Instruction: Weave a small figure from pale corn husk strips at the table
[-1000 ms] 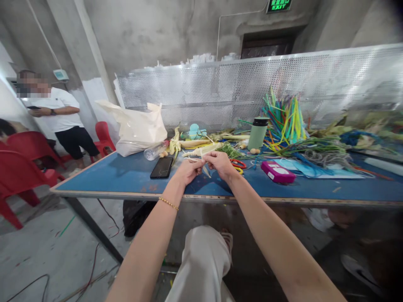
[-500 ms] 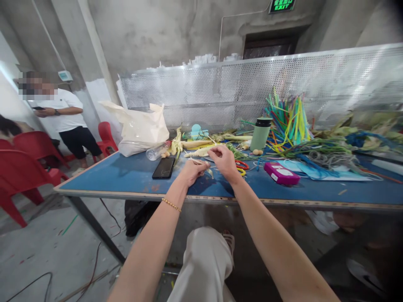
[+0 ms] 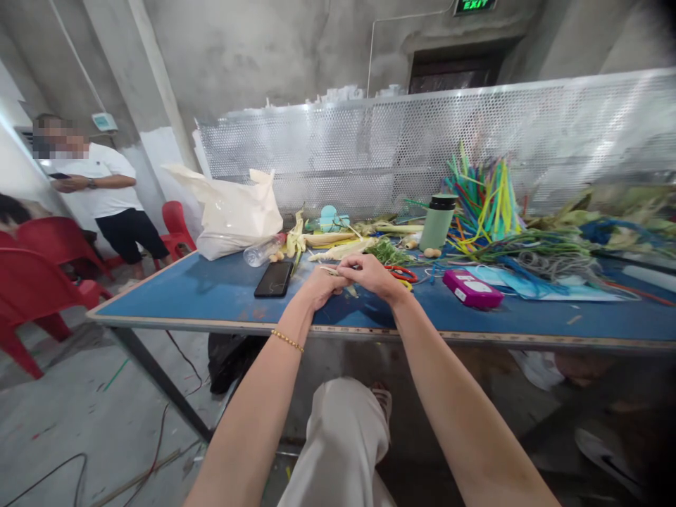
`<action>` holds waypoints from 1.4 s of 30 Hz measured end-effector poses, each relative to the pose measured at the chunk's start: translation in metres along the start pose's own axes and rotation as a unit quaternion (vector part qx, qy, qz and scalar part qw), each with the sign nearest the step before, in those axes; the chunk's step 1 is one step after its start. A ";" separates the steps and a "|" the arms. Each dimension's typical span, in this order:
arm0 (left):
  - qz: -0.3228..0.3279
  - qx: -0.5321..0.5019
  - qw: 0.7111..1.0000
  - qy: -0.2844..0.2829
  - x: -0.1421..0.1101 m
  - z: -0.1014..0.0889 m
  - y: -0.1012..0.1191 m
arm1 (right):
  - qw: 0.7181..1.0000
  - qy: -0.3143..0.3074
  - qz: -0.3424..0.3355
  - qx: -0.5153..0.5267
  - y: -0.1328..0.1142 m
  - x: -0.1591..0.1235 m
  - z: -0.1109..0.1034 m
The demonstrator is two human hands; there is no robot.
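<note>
My left hand [image 3: 323,285] and my right hand [image 3: 372,274] meet over the blue table [image 3: 222,299], just past its near edge. Both are pinched on a thin pale leaf strip [image 3: 343,272] that runs between their fingertips; a short end of it hangs down below them. A gold bracelet sits on my left wrist. Red scissors [image 3: 402,273] lie right behind my right hand, and a black phone [image 3: 274,279] lies flat to the left of my left hand.
Behind my hands lie pale husk strips [image 3: 338,246], a clear bottle [image 3: 261,251], a white bag [image 3: 232,211], a green flask [image 3: 437,222], coloured strips [image 3: 483,201] and a pink box [image 3: 472,289]. A perforated metal screen [image 3: 380,151] backs the table. A person in white stands left by red chairs [image 3: 36,274].
My right hand rose away from the left half a second ago and has come back down, so both hands now pinch the strip close together again.
</note>
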State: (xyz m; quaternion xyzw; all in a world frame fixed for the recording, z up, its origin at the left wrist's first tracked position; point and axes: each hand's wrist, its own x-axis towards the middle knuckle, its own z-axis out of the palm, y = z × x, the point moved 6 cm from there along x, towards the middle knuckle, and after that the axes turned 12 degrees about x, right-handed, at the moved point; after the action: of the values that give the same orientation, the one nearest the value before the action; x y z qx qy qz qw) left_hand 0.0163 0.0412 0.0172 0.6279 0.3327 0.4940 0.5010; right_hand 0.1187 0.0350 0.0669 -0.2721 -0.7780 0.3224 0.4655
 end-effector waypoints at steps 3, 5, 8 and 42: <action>-0.008 -0.008 1.000 -0.008 -0.001 0.001 0.001 | 0.999 0.021 0.009 0.027 0.000 0.000 -0.003; -0.016 -0.014 1.000 -0.018 -0.002 0.001 0.001 | 0.996 0.051 0.029 0.072 0.002 -0.001 -0.007; -0.010 -0.021 0.999 -0.024 -0.001 0.001 0.002 | 0.986 0.081 0.053 0.136 0.002 -0.003 -0.010; -0.046 -0.024 0.999 0.001 -0.003 0.001 -0.001 | 0.982 0.142 0.056 0.111 0.018 0.000 -0.012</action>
State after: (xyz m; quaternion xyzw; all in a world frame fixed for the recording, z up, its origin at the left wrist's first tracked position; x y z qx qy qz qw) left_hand 0.0163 0.0391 0.0150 0.5997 0.3495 0.4789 0.5375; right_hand 0.1319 0.0498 0.0575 -0.3051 -0.6470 0.3903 0.5796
